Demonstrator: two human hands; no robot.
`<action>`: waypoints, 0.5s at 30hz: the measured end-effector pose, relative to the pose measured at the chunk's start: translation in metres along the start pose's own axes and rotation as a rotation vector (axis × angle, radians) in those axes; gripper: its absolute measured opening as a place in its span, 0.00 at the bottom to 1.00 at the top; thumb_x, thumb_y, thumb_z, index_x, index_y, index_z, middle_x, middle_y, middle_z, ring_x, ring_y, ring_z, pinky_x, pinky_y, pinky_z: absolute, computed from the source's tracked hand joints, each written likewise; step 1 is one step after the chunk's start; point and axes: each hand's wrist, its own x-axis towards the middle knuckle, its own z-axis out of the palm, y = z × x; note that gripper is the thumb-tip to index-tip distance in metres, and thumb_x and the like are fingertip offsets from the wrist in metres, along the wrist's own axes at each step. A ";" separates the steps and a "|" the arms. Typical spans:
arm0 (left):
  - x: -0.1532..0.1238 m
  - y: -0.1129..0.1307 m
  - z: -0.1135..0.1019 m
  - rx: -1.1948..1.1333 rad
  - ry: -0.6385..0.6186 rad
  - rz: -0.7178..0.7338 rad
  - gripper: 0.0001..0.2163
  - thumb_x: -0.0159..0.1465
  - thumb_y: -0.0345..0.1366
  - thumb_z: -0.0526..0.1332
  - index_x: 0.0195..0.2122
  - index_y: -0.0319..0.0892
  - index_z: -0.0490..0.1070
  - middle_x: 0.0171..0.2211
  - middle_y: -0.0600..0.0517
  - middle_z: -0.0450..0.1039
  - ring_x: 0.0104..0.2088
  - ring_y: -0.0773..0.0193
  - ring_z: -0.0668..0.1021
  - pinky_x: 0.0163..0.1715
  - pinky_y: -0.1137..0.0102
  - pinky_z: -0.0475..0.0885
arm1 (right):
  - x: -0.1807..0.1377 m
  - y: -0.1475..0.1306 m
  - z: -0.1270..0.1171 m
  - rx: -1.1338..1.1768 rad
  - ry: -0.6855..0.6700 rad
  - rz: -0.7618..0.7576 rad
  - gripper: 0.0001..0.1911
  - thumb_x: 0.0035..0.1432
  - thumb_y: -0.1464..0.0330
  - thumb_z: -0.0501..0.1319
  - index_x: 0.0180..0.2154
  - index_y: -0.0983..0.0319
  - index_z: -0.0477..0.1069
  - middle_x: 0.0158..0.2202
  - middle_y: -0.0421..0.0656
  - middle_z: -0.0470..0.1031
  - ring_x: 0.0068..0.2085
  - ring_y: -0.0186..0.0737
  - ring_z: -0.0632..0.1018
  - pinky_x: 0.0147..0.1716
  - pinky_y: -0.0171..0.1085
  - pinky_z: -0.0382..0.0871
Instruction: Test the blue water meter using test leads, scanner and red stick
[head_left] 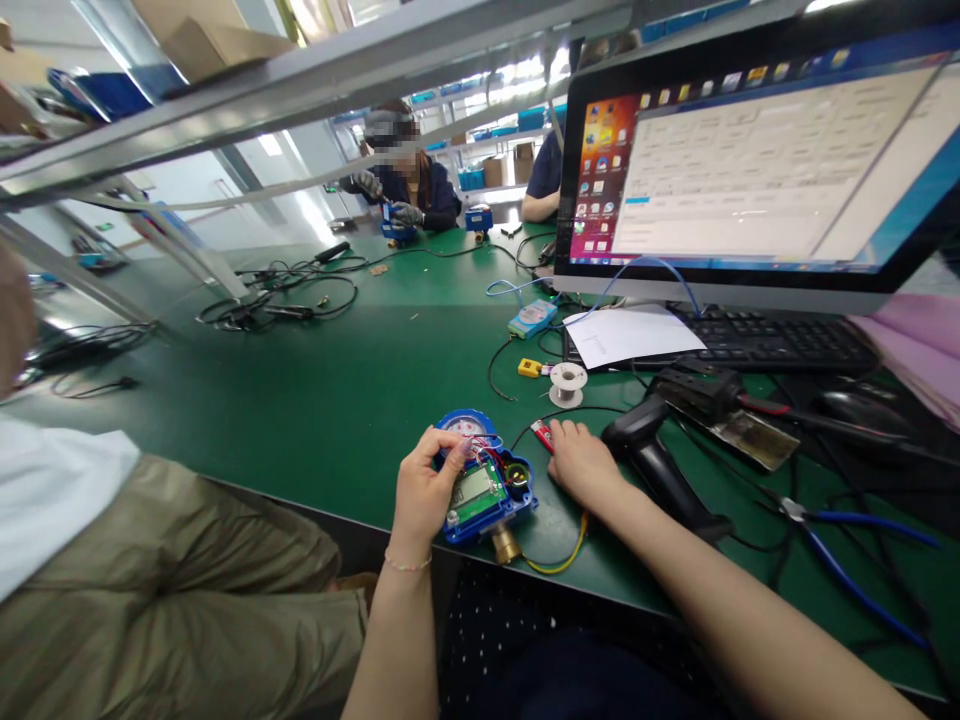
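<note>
A blue water meter (487,485) with an open case, a green circuit board, a small display and a brass fitting lies at the near edge of the green table (337,400). My left hand (424,490) grips its left side, fingers curled round the case. My right hand (577,460) rests on the table just right of the meter, fingers bent down over a small red-and-white clip (541,433) on a black wire. A yellow wire (566,555) loops out under my right wrist.
A black barcode scanner (652,455), a soldering-iron stand (720,405), blue-handled pliers (847,550), a solder spool (568,383), keyboard (757,340) and monitor (757,160) stand to the right. A person in khaki trousers (150,570) sits close at left. Other workers sit at the far end (409,185).
</note>
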 end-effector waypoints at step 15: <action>-0.001 0.005 -0.002 0.017 -0.051 0.100 0.07 0.59 0.38 0.61 0.26 0.42 0.73 0.30 0.51 0.73 0.36 0.62 0.74 0.41 0.67 0.67 | -0.059 -0.031 -0.050 2.013 -0.569 0.264 0.21 0.47 0.66 0.69 0.41 0.63 0.63 0.25 0.35 0.64 0.25 0.26 0.67 0.23 0.25 0.60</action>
